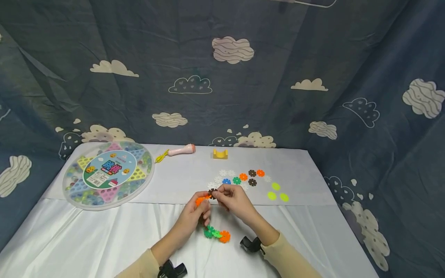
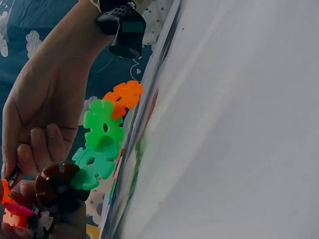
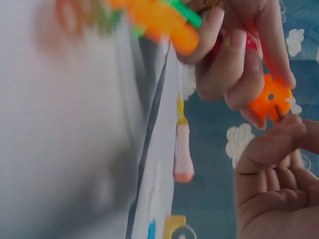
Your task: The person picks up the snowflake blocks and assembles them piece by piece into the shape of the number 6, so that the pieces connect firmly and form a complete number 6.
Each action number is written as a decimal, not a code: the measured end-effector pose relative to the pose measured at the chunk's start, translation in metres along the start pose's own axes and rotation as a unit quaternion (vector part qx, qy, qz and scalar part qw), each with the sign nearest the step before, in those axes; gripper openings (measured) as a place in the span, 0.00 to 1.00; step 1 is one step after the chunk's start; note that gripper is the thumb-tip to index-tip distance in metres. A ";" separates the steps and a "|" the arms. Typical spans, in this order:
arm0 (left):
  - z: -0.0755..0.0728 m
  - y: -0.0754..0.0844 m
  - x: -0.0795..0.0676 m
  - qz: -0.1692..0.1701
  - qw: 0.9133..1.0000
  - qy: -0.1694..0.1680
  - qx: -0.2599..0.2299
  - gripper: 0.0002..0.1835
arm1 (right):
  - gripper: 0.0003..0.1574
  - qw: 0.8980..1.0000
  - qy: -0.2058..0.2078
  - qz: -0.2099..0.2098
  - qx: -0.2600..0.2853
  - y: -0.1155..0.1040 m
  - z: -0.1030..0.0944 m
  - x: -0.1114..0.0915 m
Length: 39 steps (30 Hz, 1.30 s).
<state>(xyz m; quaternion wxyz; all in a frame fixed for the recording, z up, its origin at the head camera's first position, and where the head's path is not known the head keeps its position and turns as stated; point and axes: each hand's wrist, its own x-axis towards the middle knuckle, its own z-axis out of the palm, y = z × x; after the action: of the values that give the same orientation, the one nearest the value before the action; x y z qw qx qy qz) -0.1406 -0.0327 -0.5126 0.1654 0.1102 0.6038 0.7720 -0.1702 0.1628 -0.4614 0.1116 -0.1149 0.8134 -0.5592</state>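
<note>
A chain of interlocking flower-shaped plastic discs hangs from my left hand (image 1: 190, 216), whose fingers grip it near its upper end. Down the chain come a dark green disc (image 1: 209, 232), a light green disc (image 2: 103, 124) and an orange disc (image 1: 225, 236) at the free end. Brown and pink discs of the chain are partly hidden by the left fingers. My right hand (image 1: 238, 202) pinches a brown disc (image 1: 212, 194) between thumb and forefinger. That brown disc meets the edge of an orange disc (image 3: 271, 94) held in the left fingertips.
Loose discs lie beyond the hands: white, blue, green (image 1: 236, 180), orange, brown (image 1: 252, 173) and several yellow ones (image 1: 276, 186). A round Chinese checkers set (image 1: 109, 175) lies at the left. At the back are a pink flashlight (image 1: 182, 150) and a yellow block (image 1: 220, 155).
</note>
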 end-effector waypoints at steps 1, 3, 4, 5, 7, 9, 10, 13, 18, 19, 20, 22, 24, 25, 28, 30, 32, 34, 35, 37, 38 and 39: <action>0.000 0.000 0.001 -0.007 1.000 0.012 -0.013 0.21 | 0.21 1.000 0.000 0.009 -0.009 0.001 -0.002 0.001; -0.001 -0.001 0.004 -0.017 0.998 0.038 -0.044 0.20 | 0.24 0.999 0.006 0.024 -0.022 0.003 -0.010 0.005; -0.001 -0.001 0.005 -0.018 0.997 0.051 -0.057 0.20 | 0.25 0.999 0.011 0.030 -0.027 0.004 -0.016 0.006; -0.002 -0.001 0.006 -0.021 0.996 0.064 -0.067 0.19 | 0.26 0.999 0.020 0.036 -0.028 0.005 -0.024 0.007; -0.003 -0.002 0.007 -0.025 0.994 0.083 -0.074 0.19 | 0.28 0.997 0.050 0.044 -0.031 0.007 -0.041 0.008; -0.005 -0.002 0.008 -0.031 0.992 0.094 -0.072 0.21 | 0.28 0.995 0.081 0.047 -0.031 0.009 -0.062 0.006; -0.005 -0.002 0.008 -0.035 0.992 0.098 -0.070 0.21 | 0.27 0.994 0.097 0.050 -0.031 0.010 -0.073 0.005; -0.007 -0.002 0.008 -0.047 0.991 0.100 -0.069 0.24 | 0.24 0.988 0.137 0.062 -0.026 0.015 -0.103 -0.004; -0.010 0.000 0.010 -0.064 0.990 0.099 -0.081 0.28 | 0.24 0.981 0.171 0.079 -0.040 0.029 -0.142 -0.016; -0.011 0.001 0.009 -0.067 0.990 0.098 -0.080 0.29 | 0.24 0.980 0.176 0.080 -0.048 0.032 -0.149 -0.018; -0.012 0.002 0.009 -0.070 0.990 0.097 -0.076 0.30 | 0.25 0.978 0.180 0.084 -0.056 0.036 -0.155 -0.019; -0.013 0.002 0.009 -0.072 0.991 0.096 -0.066 0.30 | 0.25 0.975 0.189 0.092 -0.070 0.042 -0.168 -0.021; -0.014 0.003 0.009 -0.072 0.991 0.100 -0.053 0.29 | 0.26 0.973 0.190 0.101 -0.081 0.049 -0.178 -0.021; -0.014 0.003 0.010 -0.072 0.991 0.100 -0.047 0.28 | 0.27 0.972 0.190 0.108 -0.088 0.053 -0.183 -0.022; -0.014 0.002 0.010 -0.070 0.992 0.103 -0.027 0.24 | 0.26 0.966 0.179 0.134 -0.132 0.066 -0.193 -0.022; -0.016 0.002 0.010 -0.064 0.993 0.103 -0.018 0.22 | 0.26 0.959 0.165 0.146 -0.176 0.075 -0.194 -0.019; -0.017 0.001 0.010 -0.061 0.993 0.102 -0.015 0.21 | 0.26 0.950 0.153 0.156 -0.225 0.084 -0.192 -0.016; -0.017 0.001 0.010 -0.060 0.993 0.098 -0.018 0.21 | 0.27 0.940 0.143 0.159 -0.266 0.092 -0.189 -0.014; -0.018 0.001 0.010 -0.060 0.994 0.094 -0.020 0.22 | 0.28 0.934 0.141 0.165 -0.283 0.095 -0.187 -0.013; -0.018 0.001 0.010 -0.060 0.994 0.084 -0.025 0.26 | 0.28 0.927 0.138 0.169 -0.306 0.098 -0.183 -0.012; -0.019 0.001 0.010 -0.059 0.995 0.080 -0.027 0.27 | 0.28 0.924 0.137 0.171 -0.313 0.099 -0.182 -0.011; -0.019 0.001 0.010 -0.058 0.995 0.077 -0.029 0.29 | 0.27 0.923 0.137 0.171 -0.317 0.100 -0.180 -0.009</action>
<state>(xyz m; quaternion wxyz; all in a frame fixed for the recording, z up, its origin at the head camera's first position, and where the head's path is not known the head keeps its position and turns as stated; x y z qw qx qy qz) -0.1567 -0.0461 -0.5163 0.1661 0.0103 0.5975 0.7844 -0.2235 0.3599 -0.4911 0.0506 0.0742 0.9627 -0.2553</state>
